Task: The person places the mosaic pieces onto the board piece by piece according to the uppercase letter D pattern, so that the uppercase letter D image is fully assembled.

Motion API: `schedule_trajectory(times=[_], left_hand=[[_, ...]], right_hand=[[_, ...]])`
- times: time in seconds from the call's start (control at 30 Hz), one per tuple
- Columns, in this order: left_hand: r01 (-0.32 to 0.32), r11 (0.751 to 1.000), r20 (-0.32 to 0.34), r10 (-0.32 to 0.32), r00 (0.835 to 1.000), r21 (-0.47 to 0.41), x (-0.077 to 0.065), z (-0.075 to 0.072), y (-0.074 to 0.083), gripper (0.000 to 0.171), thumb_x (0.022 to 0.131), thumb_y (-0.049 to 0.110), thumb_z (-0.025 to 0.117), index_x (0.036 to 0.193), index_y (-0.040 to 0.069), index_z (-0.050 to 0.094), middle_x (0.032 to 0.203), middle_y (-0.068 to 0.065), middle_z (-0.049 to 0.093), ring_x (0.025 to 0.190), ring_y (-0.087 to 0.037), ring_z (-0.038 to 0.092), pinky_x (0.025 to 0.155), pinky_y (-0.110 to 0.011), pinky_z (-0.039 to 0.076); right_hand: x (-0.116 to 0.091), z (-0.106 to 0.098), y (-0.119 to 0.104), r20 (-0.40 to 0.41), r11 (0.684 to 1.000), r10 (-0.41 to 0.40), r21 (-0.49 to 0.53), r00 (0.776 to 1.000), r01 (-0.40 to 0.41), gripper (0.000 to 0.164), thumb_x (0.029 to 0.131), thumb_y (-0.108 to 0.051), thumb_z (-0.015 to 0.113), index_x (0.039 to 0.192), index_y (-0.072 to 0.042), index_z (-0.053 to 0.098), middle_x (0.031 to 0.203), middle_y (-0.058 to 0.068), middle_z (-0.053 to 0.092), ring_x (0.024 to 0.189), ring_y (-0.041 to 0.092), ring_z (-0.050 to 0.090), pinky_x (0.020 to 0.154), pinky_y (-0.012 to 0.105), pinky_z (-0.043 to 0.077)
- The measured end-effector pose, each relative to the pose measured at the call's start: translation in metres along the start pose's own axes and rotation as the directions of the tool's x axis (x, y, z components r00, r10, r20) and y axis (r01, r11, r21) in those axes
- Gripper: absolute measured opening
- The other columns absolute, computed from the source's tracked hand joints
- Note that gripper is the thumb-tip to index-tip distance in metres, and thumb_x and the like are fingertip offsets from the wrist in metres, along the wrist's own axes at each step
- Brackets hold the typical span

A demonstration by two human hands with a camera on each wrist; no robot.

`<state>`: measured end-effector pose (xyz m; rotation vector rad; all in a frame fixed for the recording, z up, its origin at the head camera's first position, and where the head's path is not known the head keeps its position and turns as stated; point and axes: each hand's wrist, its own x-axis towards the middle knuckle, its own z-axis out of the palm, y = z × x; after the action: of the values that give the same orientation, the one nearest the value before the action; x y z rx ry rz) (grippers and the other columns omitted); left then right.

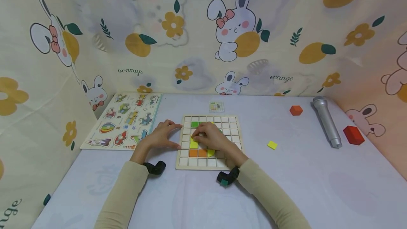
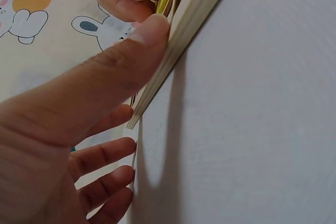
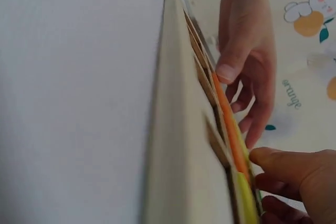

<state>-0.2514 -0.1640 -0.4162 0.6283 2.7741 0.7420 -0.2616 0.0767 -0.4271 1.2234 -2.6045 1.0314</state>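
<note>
A square wooden grid board (image 1: 208, 168) lies on the table, with green, yellow and orange tiles in some of its cells. My left hand (image 1: 160, 138) is at its left side, thumb and fingers spread and fairly straight along the edge. In the left wrist view the thumb (image 2: 121, 61) touches the wooden rim. My right hand (image 1: 212, 138) is over the board, its thumb and fingertips together on a small yellow tile (image 1: 192, 138), mostly covered by the fingers. Just below are another yellow tile (image 1: 193, 145) and an orange tile (image 1: 193, 153).
A loose yellow tile (image 1: 272, 145) lies right of the board. Behind it sits a small pattern card (image 1: 216, 106). A picture puzzle board (image 1: 127, 119) lies at left. At right are a grey cylinder (image 1: 326, 123) and two red blocks, one small (image 1: 296, 110) and one larger (image 1: 353, 135).
</note>
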Motion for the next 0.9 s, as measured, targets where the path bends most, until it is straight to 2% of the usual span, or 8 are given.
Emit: schedule_trajectory(times=[0.13,0.27,0.33,0.47,0.57,0.7,0.9], left_hand=[[0.004,1.000,0.002,-0.004,1.000,-0.008,0.000,0.000,0.001,0.082,0.068,0.039,0.081,0.138,0.015,0.046,0.131,-0.011,0.040,0.119,-0.031,0.036,0.100,-0.051,0.034],[0.003,1.000,0.005,-0.003,1.000,-0.003,0.000,0.000,0.003,0.083,0.068,0.040,0.081,0.138,0.014,0.046,0.132,-0.012,0.040,0.119,-0.032,0.036,0.100,-0.052,0.034],[0.014,1.000,0.007,-0.014,1.000,-0.002,0.000,0.000,0.003,0.083,0.068,0.040,0.081,0.139,0.015,0.045,0.132,-0.011,0.040,0.120,-0.032,0.035,0.101,-0.051,0.034],[0.020,1.000,0.004,-0.020,1.000,0.007,0.000,0.000,0.003,0.083,0.068,0.040,0.081,0.139,0.015,0.045,0.133,-0.012,0.040,0.120,-0.032,0.035,0.101,-0.051,0.034],[0.021,1.000,0.003,-0.021,1.000,0.010,0.000,0.001,0.003,0.082,0.068,0.040,0.081,0.139,0.016,0.045,0.134,-0.011,0.040,0.120,-0.031,0.035,0.101,-0.051,0.034],[0.021,1.000,0.004,-0.021,1.000,0.009,0.000,0.000,0.003,0.082,0.068,0.039,0.081,0.138,0.015,0.045,0.134,-0.012,0.040,0.120,-0.032,0.035,0.101,-0.051,0.034],[0.008,1.000,-0.003,-0.008,1.000,0.003,-0.002,-0.001,0.004,0.082,0.068,0.039,0.081,0.138,0.014,0.046,0.133,-0.013,0.040,0.119,-0.032,0.036,0.100,-0.052,0.034]], right_hand=[[-0.003,-0.012,-0.004,0.069,1.000,-0.008,0.001,0.998,0.008,0.011,0.085,-0.011,0.068,0.095,-0.009,0.072,0.094,-0.001,0.066,0.085,0.015,0.058,0.073,0.027,0.046],[-0.012,-0.029,-0.010,0.128,0.999,0.026,0.042,0.991,-0.031,0.021,0.086,-0.013,0.067,0.106,-0.007,0.068,0.107,0.002,0.063,0.098,0.022,0.056,0.079,0.036,0.048],[-0.018,-0.039,-0.012,0.143,0.998,0.030,0.056,0.989,-0.039,0.025,0.087,-0.014,0.066,0.110,-0.006,0.066,0.110,0.003,0.062,0.099,0.025,0.055,0.079,0.040,0.049],[-0.030,-0.055,-0.015,0.147,0.998,0.030,0.051,0.989,-0.038,0.029,0.087,-0.017,0.067,0.114,-0.006,0.064,0.110,0.006,0.061,0.094,0.028,0.055,0.076,0.044,0.049],[-0.041,-0.066,-0.014,0.148,0.997,0.045,0.058,0.988,-0.054,0.032,0.085,-0.018,0.068,0.115,-0.006,0.064,0.109,0.009,0.062,0.092,0.029,0.056,0.079,0.043,0.049],[-0.059,-0.081,-0.009,0.156,0.993,0.091,0.059,0.984,-0.101,0.034,0.085,-0.021,0.069,0.116,-0.007,0.063,0.111,0.007,0.063,0.094,0.026,0.057,0.083,0.043,0.049],[-0.087,-0.106,-0.001,0.122,0.981,0.187,0.028,0.975,-0.192,0.031,0.082,-0.018,0.072,0.112,-0.013,0.065,0.109,0.001,0.064,0.094,0.023,0.057,0.083,0.044,0.049]])
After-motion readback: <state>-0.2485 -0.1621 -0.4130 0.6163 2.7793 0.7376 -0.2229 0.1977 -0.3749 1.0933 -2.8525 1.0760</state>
